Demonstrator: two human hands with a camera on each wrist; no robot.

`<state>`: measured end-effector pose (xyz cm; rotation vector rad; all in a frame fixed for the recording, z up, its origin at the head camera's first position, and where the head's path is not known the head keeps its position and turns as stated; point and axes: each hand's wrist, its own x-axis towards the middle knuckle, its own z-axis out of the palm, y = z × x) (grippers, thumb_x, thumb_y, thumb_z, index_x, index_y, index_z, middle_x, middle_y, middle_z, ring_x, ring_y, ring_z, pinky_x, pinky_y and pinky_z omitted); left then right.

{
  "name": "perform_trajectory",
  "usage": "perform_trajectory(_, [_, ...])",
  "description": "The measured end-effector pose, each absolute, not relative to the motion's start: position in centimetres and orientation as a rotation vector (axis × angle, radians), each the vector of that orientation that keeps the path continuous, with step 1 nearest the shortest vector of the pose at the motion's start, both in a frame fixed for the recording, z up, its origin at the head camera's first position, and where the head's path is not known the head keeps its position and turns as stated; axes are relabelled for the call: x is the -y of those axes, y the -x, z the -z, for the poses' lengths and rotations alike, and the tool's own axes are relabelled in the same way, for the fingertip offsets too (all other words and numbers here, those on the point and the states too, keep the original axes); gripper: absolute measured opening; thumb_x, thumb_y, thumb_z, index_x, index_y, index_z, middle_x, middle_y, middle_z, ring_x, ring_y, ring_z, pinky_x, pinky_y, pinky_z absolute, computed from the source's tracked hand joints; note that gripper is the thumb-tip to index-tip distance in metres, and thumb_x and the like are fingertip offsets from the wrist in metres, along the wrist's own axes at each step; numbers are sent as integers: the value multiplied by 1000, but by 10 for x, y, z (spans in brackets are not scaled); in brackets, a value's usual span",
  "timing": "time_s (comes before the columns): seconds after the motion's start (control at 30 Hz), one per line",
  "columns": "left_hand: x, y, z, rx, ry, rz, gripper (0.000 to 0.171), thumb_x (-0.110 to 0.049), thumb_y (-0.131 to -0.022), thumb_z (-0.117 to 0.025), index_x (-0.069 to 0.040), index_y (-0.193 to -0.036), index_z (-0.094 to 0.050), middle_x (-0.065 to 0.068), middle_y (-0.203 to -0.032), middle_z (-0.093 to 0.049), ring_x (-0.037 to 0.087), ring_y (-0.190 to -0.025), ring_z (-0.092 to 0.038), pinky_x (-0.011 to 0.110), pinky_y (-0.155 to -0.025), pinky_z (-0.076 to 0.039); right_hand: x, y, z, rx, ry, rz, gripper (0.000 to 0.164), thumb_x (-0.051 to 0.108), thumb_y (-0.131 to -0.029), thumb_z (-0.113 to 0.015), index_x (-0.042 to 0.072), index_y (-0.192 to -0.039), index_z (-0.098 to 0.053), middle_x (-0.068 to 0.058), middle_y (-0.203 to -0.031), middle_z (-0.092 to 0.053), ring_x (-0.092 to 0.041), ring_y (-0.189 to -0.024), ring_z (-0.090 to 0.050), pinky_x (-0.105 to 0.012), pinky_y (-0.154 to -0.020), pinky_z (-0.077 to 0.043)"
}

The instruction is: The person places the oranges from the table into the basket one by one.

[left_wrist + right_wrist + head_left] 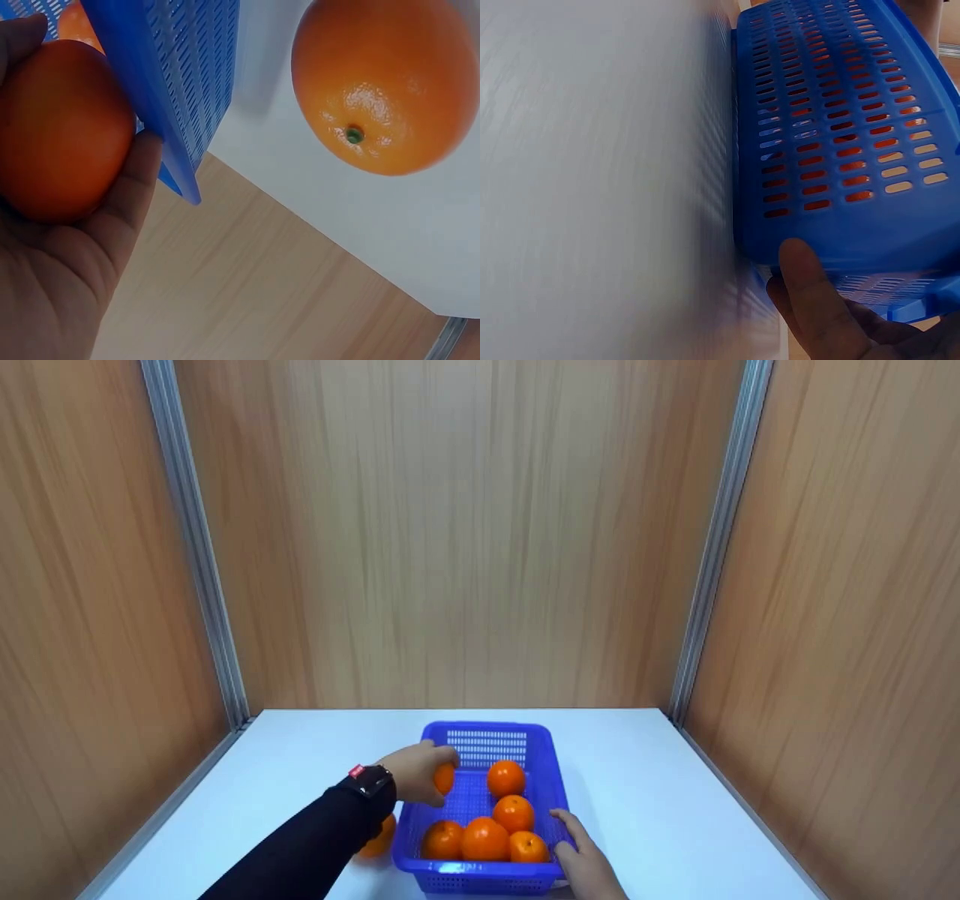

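A blue plastic basket point(472, 868) with slotted walls stands on the white table. My left hand point(417, 774) grips an orange point(444, 778) just inside the basket's left rim; in the left wrist view the held orange point(64, 131) sits against the palm, fingers round it. Several oranges point(485, 840) lie in the basket along its near end and right side. Another orange point(380, 838) is on the table left of the basket, partly behind my left forearm. My right hand point(589, 862) holds the basket's near right side, with a finger point(810, 289) against the outer wall.
The white table point(675, 810) extends to both sides of the basket. Wood-grain panels point(465, 532) enclose it at the back, left and right, with metal posts point(199, 540) in the corners. My dark left sleeve point(300, 840) crosses the near left.
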<state>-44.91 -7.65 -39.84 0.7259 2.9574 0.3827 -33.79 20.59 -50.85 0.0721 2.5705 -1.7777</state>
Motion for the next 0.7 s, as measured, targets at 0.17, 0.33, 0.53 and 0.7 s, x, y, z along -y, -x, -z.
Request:
perform_trajectory(0.17, [76, 449, 400, -2973, -741, -358, 54, -34, -65, -86, -39, -111, -59, 0, -100, -54, 18, -83, -53, 34, -71, -49, -205, 339, 508, -2572, -77, 1776, 57, 16, -89, -42, 26, -145, -36, -20, -156, -25, -50, -140, -23, -73, -100, -28])
perform_trajectory(0.33, [76, 450, 403, -2981, -750, -363, 54, -33, -66, -86, -40, -111, -58, 0, -101, -53, 18, -82, -54, 34, -71, -49, -205, 341, 507, -2553, -88, 1787, 59, 16, -88, -42, 26, -145, -36, -20, -156, -25, -50, -141, -22, -73, -102, -26])
perform_trajectory(0.53, [77, 452, 407, -2977, -741, -363, 54, -36, -66, -86, -42, -111, -57, 0, -102, -52, 18, -82, -54, 36, -72, -51, -204, 341, 507, -2539, -76, 1794, 59, 17, -89, -42, 25, -146, -35, -20, -156, -24, -50, -140, -23, -72, -101, -29])
perform_trajectory(0.7, [78, 454, 408, -2998, -780, -336, 55, -37, -66, -85, -41, -113, -57, 0, -103, -52, 18, -81, -54, 34, -70, -50, -204, 341, 505, -2506, -58, 1810, 60, 17, -88, -41, 26, -147, -33, -23, -157, -18, -54, -137, -25, -68, -93, -41])
